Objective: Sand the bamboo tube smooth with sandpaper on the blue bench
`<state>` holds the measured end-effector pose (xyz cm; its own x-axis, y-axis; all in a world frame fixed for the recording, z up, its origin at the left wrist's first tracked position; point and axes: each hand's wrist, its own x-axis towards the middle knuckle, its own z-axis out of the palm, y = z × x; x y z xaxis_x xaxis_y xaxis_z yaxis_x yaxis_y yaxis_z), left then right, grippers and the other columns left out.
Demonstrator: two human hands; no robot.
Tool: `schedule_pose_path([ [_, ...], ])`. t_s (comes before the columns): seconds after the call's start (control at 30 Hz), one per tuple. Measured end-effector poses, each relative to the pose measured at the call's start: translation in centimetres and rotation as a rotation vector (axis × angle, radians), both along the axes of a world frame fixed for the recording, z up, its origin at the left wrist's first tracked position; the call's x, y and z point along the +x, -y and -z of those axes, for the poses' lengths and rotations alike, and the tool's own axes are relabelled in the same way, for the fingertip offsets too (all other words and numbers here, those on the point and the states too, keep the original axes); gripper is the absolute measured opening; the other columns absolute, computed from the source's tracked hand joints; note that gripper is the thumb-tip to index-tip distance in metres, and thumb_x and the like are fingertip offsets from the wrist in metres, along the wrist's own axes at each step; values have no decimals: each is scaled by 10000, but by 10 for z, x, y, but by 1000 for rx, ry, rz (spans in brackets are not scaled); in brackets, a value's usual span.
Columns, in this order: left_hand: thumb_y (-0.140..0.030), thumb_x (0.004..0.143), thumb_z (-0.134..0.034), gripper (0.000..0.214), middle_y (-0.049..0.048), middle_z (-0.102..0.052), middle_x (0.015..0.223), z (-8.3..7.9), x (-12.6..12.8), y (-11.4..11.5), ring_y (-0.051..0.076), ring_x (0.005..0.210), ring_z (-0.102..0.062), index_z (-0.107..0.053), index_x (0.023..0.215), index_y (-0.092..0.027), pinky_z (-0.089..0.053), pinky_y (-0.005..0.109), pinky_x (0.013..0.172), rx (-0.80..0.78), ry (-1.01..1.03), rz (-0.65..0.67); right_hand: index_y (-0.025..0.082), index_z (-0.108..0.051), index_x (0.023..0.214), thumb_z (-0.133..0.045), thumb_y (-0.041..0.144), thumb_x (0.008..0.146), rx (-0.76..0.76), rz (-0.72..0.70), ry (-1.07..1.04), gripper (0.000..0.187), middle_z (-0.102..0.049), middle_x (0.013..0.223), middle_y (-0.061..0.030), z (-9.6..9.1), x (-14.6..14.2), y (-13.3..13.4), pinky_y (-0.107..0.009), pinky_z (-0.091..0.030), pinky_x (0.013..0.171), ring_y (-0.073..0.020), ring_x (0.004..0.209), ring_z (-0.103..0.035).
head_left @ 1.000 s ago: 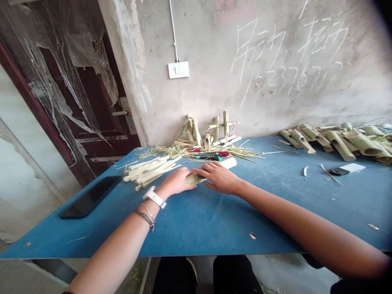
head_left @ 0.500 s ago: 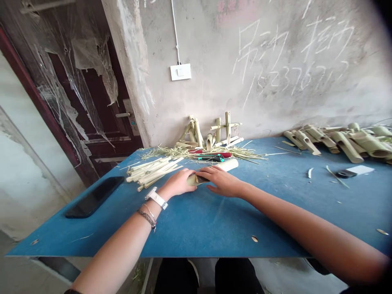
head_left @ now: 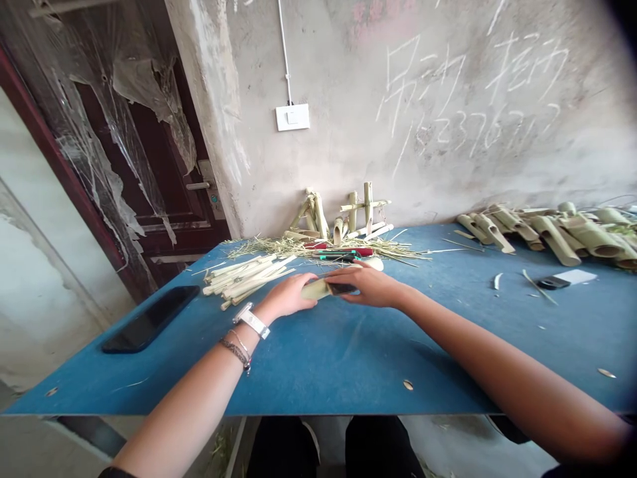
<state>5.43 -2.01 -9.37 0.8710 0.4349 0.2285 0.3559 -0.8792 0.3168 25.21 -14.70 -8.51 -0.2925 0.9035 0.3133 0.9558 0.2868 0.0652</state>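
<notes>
Fingers (head_left: 348,277) gripping bamboo tube (head_left: 315,289)

Your L hand (head_left: 291,295) is clasping its near-left end; your R hand (head_left: 375,285) is pinching a dark flat piece (head_left: 342,289) against it. Tube's lying btwn hands, over blue tabletop (head_left: 323,365), long axis running away to R.

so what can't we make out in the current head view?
All in the head view:
- Dark piece in the right hand: largely covered by that hand; can't say what it is.
- Bamboo tube: middle hidden by the right hand, near end by the left hand.
- Red object: partly covered by the cutter.
- Bamboo pile: cut off by the right edge.
</notes>
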Motion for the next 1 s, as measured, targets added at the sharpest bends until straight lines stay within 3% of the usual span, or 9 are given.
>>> schedule_pose_path([
  [0.1,-374,711,-632,524,64,-626,1111,-2,-1,2,246,938,-600,-514,1205,-247,-465,316,778,-11,-9,-13,197,-554,1228,-540,123,777,59,209,-20,457,-578,1229,-122,2,23,2,-580,-292,985,-311,1117,-536],
  [0.17,-375,709,-631,505,60,-626,1118,-4,-2,4,246,948,-597,-530,1188,-250,-461,313,787,-15,-10,-9,134,-574,1201,-546,97,758,69,240,-28,445,-583,1200,-178,2,30,4,-612,-318,944,-355,1103,-537],
  [0.37,-362,706,-638,537,49,-611,1168,-2,0,0,242,986,-588,-521,1219,-255,-450,312,841,-39,-26,20,305,-579,1205,-571,214,815,-25,-15,-61,401,-577,1248,30,-4,14,1,-279,-423,950,-169,1120,-545],
  [0.57,-338,687,-630,578,69,-576,1181,-5,-2,2,255,1008,-568,-505,1242,-239,-438,321,854,-43,-57,7,136,-603,1175,-444,53,806,72,199,-116,411,-606,1184,-136,2,38,0,-475,-453,894,-296,1054,-584],
  [0.8,-363,656,-645,579,65,-542,1138,-3,-1,3,237,965,-555,-527,1211,-247,-430,303,842,-51,-56,-28,269,-561,1235,-468,84,820,-15,-26,-145,464,-554,1275,37,2,21,-6,-285,-423,977,-153,1155,-523],
  [0.9,-387,660,-640,582,76,-516,1167,-1,-2,1,238,973,-547,-518,1212,-250,-433,299,828,-56,-55,-38,250,-587,1202,-434,72,828,9,35,-161,441,-583,1241,5,3,31,-7,-341,-432,969,-178,1129,-544],
  [1.0,-383,653,-639,583,76,-525,1158,-1,-3,1,237,951,-558,-512,1206,-247,-437,300,807,-65,-44,-40,214,-607,1171,-418,68,830,77,161,-163,416,-597,1215,-67,7,45,-5,-501,-382,983,-256,1134,-538],
])
